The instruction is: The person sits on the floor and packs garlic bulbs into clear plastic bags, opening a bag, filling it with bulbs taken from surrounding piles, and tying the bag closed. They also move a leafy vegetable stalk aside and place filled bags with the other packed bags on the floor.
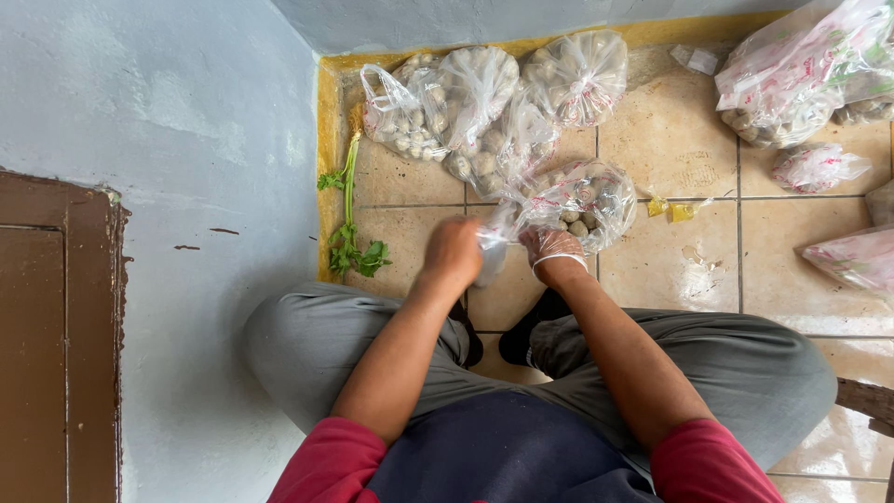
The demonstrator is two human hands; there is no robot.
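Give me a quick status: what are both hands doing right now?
Left hand bare, right hand in a thin clear glove. Both grip the twisted neck of a clear plastic bag of round pale lumps on the tan tiled floor. Nothing blocking.

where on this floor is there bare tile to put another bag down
Bare tile lies right of the bag that both hands grip, left hand and gloved right hand: the stretch between it, the yellow scraps and the right-side bags. A smaller patch sits between the green stalk and the held bag. The corner pile is crowded.
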